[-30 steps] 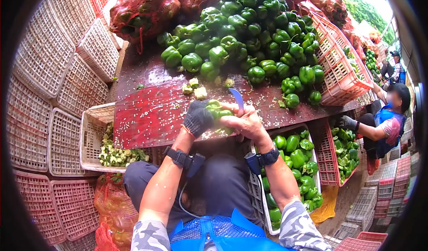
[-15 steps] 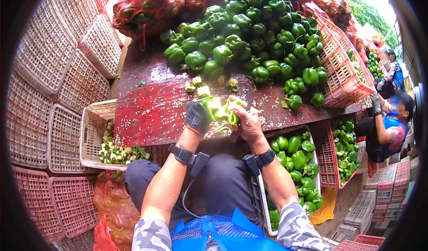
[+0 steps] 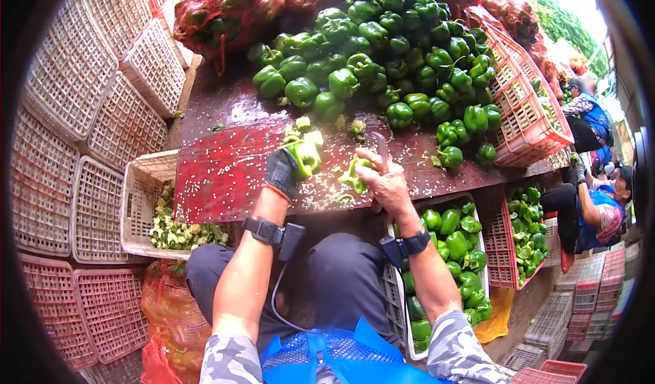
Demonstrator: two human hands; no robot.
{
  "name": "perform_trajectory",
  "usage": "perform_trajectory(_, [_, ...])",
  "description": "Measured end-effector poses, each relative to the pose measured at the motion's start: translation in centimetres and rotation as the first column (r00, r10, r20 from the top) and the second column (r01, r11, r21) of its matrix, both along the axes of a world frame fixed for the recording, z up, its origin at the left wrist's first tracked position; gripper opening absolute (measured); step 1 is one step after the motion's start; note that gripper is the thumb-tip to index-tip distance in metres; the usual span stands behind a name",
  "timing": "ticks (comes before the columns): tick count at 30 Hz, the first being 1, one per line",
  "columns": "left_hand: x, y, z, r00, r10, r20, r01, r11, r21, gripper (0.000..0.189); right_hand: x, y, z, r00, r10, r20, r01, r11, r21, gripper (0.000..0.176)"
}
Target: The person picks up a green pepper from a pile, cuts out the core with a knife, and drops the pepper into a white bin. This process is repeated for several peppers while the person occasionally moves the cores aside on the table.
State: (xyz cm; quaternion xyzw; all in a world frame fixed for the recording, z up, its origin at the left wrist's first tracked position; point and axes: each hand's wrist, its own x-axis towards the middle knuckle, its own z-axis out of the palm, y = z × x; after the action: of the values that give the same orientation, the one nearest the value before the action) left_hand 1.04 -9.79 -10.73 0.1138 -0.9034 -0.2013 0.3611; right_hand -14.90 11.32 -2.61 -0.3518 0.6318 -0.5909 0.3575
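Observation:
My left hand [image 3: 281, 169], in a dark glove, is closed around a cut green bell pepper [image 3: 306, 157] above the red table. My bare right hand [image 3: 383, 181] pinches a torn piece of green bell pepper [image 3: 354, 176]. A thin curved strip like a knife blade [image 3: 382, 145] rises from behind the right fingers; its handle is mostly hidden in the hand. Pale pepper cores [image 3: 298, 128] lie just beyond the left hand, with another core [image 3: 357, 127] near the right. A heap of whole green peppers [image 3: 382, 56] covers the far side.
Scattered seeds dot the red tabletop [image 3: 218, 172]. A crate of cores [image 3: 147, 237] stands left of my knees, a crate of green peppers [image 3: 486, 278] to the right. Stacked crates [image 3: 68, 56] line the left side. Other people [image 3: 600, 207] sit at the right.
My hands have moved apart. The pepper between them has separated: its larger part is in the left hand, which shifted left, and a smaller piece is in the right.

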Motion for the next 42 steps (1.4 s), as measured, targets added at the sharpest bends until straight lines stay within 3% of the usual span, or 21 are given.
perform_trajectory(1, [-0.6, 0.4, -1.5, 0.983, -0.102, -0.15, 0.154, 0.907, 0.391, 0.018, -1.0, -0.5, -1.2, 0.997, 0.066, -0.026, -0.067, 0.998, -0.018, 0.045])
perform_trajectory(2, [-1.3, 0.7, -3.4, 0.938, -0.127, -0.322, 0.325, 0.648, 0.689, 0.02, -1.6, -0.9, -0.9, 0.99, 0.141, 0.011, -0.141, 0.984, 0.105, 0.045])
perform_trajectory(3, [-0.8, 2.2, 0.5, 0.996, -0.018, -0.091, 0.028, 0.994, 0.104, 0.016, -2.4, -1.6, -2.3, 0.977, 0.155, -0.145, -0.137, 0.983, 0.124, 0.043])
perform_trajectory(4, [-0.5, 2.8, 1.4, 0.997, -0.065, -0.051, 0.076, 0.962, 0.262, 0.017, -2.9, -2.2, -3.8, 0.942, 0.167, -0.291, -0.13, 0.981, 0.141, 0.042])
perform_trajectory(6, [0.2, 3.0, 2.7, 0.982, -0.116, 0.15, 0.101, 0.989, 0.104, 0.028, -2.7, -2.7, -3.2, 0.834, 0.105, -0.542, -0.099, 0.994, 0.042, 0.038])
perform_trajectory(8, [0.4, 3.3, 3.2, 0.981, -0.071, 0.179, 0.059, 0.996, 0.071, 0.031, -3.8, -3.0, -4.2, 0.731, -0.039, -0.682, -0.041, 0.994, -0.101, 0.036])
perform_trajectory(10, [0.5, 3.4, 4.1, 0.961, -0.106, 0.254, 0.113, 0.994, -0.013, 0.034, -2.5, -2.3, -0.2, 0.785, -0.015, -0.619, -0.06, 0.993, -0.1, 0.038])
perform_trajectory(11, [0.3, 4.0, 4.3, 0.985, -0.156, 0.079, 0.158, 0.987, -0.024, 0.011, -2.1, -2.3, 1.4, 0.521, -0.034, -0.853, -0.181, 0.972, -0.149, 0.043])
perform_trajectory(12, [0.2, 3.8, 3.1, 0.98, -0.179, 0.089, 0.182, 0.983, -0.019, 0.009, -1.0, -2.2, 2.7, 0.607, 0.066, -0.792, -0.276, 0.952, -0.131, 0.051])
perform_trajectory(14, [-0.2, 3.5, 1.8, 0.97, -0.181, 0.163, 0.221, 0.933, -0.284, 0.009, 1.3, -1.7, 4.7, 0.625, 0.229, -0.747, -0.311, 0.95, 0.031, 0.058])
perform_trajectory(15, [-0.5, 3.4, 1.7, 0.968, -0.162, 0.193, 0.221, 0.914, -0.339, 0.011, 1.4, -2.0, 4.0, 0.542, 0.218, -0.812, -0.344, 0.939, 0.022, 0.058])
perform_trajectory(18, [0.4, 4.2, 3.1, 0.963, -0.087, 0.256, 0.165, 0.94, -0.3, 0.015, 1.2, -2.5, 3.2, 0.499, 0.282, -0.819, -0.343, 0.933, 0.112, 0.053])
perform_trajectory(22, [0.5, 4.2, 3.6, 0.945, -0.109, 0.307, 0.176, 0.964, -0.199, 0.021, 1.7, -2.5, 2.8, 0.382, 0.186, -0.905, -0.331, 0.942, 0.054, 0.047])
perform_trajectory(25, [0.6, 4.1, 3.5, 0.95, -0.096, 0.298, 0.167, 0.96, -0.224, 0.015, 1.8, -2.7, 2.1, 0.355, 0.129, -0.926, -0.307, 0.951, 0.015, 0.047])
perform_trajectory(27, [0.8, 4.7, 5.2, 0.932, -0.055, 0.358, 0.147, 0.961, -0.234, 0.008, 2.0, -2.8, 2.3, 0.365, 0.114, -0.924, -0.306, 0.952, -0.003, 0.046])
perform_trajectory(32, [0.9, 4.5, 3.7, 0.945, 0.034, 0.326, 0.07, 0.95, -0.304, 0.009, 2.8, -2.8, 3.1, 0.439, 0.088, -0.894, -0.284, 0.958, -0.045, 0.042])
perform_trajectory(34, [0.7, 3.8, 2.5, 0.947, -0.01, 0.32, 0.057, 0.989, -0.137, 0.013, 2.6, -2.8, 2.8, 0.473, 0.061, -0.879, -0.299, 0.95, -0.095, 0.039])
perform_trajectory(35, [0.7, 4.4, 4.6, 0.88, 0.085, 0.467, -0.042, 0.994, -0.102, 0.015, 2.5, -2.7, 3.0, 0.473, 0.061, -0.879, -0.302, 0.948, -0.097, 0.039])
perform_trajectory(36, [0.8, 4.4, 5.7, 0.879, 0.088, 0.469, -0.045, 0.994, -0.101, 0.015, 2.4, -2.5, 3.1, 0.427, 0.102, -0.899, -0.274, 0.962, -0.02, 0.039])
perform_trajectory(38, [0.8, 4.4, 6.9, 0.886, -0.065, 0.46, 0.105, 0.993, -0.061, 0.017, 2.5, -2.3, 3.1, 0.382, 0.147, -0.912, -0.239, 0.969, 0.056, 0.038])
perform_trajectory(42, [-0.2, 6.0, 5.3, 0.932, 0.054, 0.358, 0.047, 0.962, -0.268, 0.011, 2.5, -2.7, 2.5, 0.354, 0.162, -0.921, -0.271, 0.961, 0.065, 0.036])
